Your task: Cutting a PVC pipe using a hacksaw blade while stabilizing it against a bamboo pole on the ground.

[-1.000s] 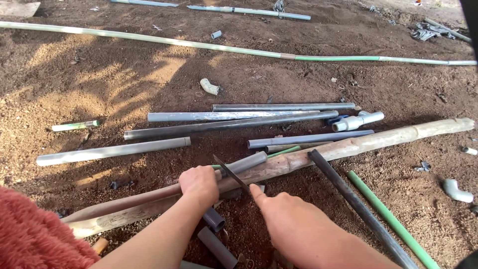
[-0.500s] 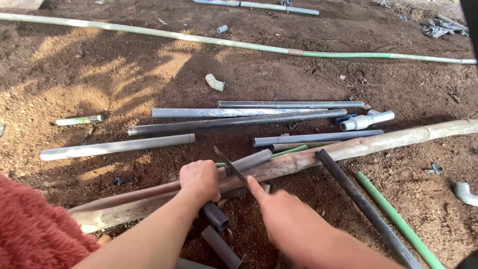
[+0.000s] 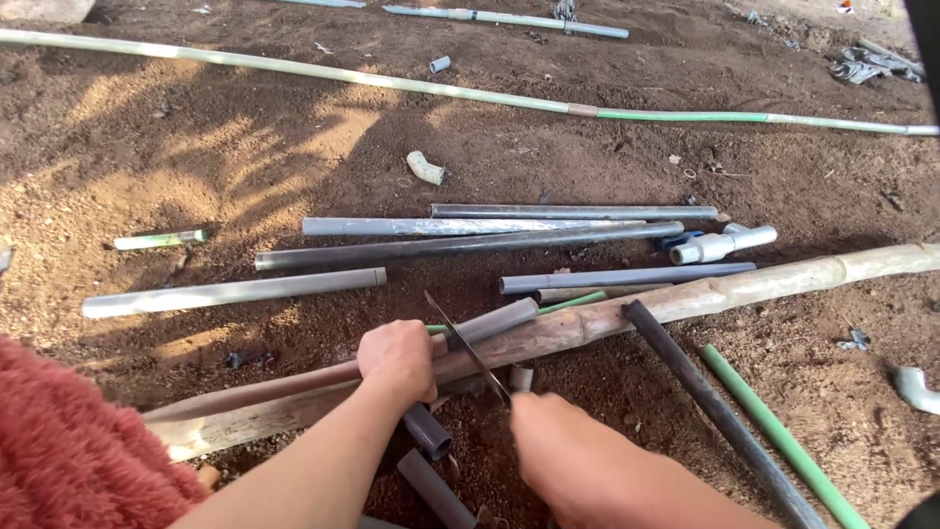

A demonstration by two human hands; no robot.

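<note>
Grey plastic pipe (image 3: 494, 320) lies across a long wooden pole (image 3: 685, 299) on the bare dirt ground (image 3: 196, 176), and my left hand (image 3: 397, 360) is clamped over it, pinning it to the pole. My right hand (image 3: 563, 446) is closed around the near end of a thin saw blade (image 3: 467, 348), whose edge sits on the pipe just beside my left knuckles. Two short grey offcuts (image 3: 428, 431) lie in the dirt below my left wrist. Beyond the pole, several longer grey pipes (image 3: 470, 240) rest side by side, with a white pipe fitting (image 3: 723, 243) at their right end. A green pipe (image 3: 774, 431) and a dark pipe (image 3: 715, 411) slant away on my right.
</note>
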